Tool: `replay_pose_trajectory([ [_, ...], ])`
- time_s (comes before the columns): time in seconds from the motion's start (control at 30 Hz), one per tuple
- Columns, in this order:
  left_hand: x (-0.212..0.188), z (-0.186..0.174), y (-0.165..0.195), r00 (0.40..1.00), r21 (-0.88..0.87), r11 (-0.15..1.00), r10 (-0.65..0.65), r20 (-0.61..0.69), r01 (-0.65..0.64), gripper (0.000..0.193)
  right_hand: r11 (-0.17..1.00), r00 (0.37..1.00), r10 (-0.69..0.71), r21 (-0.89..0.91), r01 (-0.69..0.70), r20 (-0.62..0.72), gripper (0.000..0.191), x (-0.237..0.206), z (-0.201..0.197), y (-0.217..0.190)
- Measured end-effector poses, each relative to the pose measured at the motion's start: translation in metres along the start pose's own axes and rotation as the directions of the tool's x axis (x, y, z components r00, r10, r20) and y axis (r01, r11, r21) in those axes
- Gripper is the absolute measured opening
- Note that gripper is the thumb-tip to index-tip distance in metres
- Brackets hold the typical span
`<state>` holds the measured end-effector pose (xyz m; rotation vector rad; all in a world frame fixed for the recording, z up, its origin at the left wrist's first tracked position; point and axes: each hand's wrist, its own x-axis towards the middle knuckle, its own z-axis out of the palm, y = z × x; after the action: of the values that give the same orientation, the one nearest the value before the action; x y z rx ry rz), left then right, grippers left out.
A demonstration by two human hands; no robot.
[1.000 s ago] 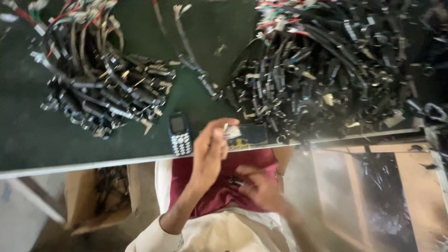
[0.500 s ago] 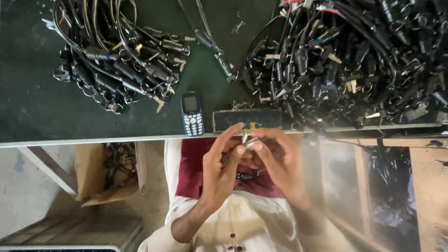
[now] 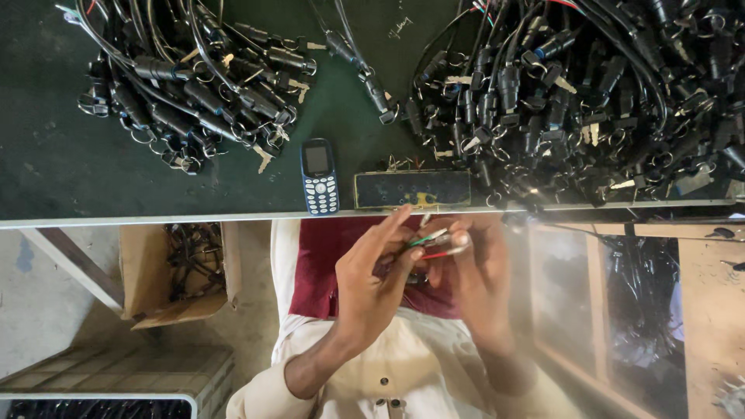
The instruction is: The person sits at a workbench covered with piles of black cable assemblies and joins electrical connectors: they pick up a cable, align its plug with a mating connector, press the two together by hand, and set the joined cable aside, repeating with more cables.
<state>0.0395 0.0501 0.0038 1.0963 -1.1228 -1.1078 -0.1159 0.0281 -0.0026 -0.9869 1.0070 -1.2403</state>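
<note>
Two bare hands hold thin coloured wires just below the edge of a dark green workbench.

Nearest the camera, the left hand (image 3: 372, 279) and the right hand (image 3: 481, 287) meet over the person's lap, fingers pinched around a small bundle of wires (image 3: 434, 242) in green, white and red. The right hand is blurred, and whatever the wires join to is hidden between the palms. Just beyond, at the table edge (image 3: 155, 219), a blue keypad phone (image 3: 320, 177) lies beside a dark rectangular block (image 3: 413, 189). Farther back sit two heaps of black cable assemblies with keys and rings: a smaller left pile (image 3: 186, 85) and a much larger right pile (image 3: 590, 93), cut off by the frame. Under the table, a cardboard box (image 3: 167, 271) holds more cables, only partly visible.
</note>
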Motion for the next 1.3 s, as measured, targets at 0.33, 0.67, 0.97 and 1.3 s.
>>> replay_pose_trajectory([
  [0.33, 0.000, -0.002, 0.003, 0.983, 0.166, 0.973, 0.141, 0.119, -0.160, 0.032, 0.971, 0.976, 0.189, 0.169, -0.169, -0.108, 0.021, 0.005, 0.003, -0.001],
  [0.67, -0.002, 0.003, -0.001, 0.996, -0.022, 0.996, -0.087, 0.010, 0.087, 0.015, 0.973, 0.992, 0.090, -0.221, -0.068, 0.093, 0.030, -0.002, 0.003, -0.010],
  [0.97, 0.002, -0.009, 0.000, 0.998, 0.130, 0.991, 0.032, 0.057, -0.039, 0.008, 0.989, 0.991, 0.125, -0.070, -0.129, -0.057, 0.013, 0.004, 0.014, 0.008],
  [1.3, -0.004, -0.004, -0.001, 0.994, 0.181, 0.978, 0.105, 0.015, -0.106, 0.006, 0.985, 0.977, 0.113, 0.109, -0.134, 0.179, 0.007, 0.001, 0.006, 0.017],
])
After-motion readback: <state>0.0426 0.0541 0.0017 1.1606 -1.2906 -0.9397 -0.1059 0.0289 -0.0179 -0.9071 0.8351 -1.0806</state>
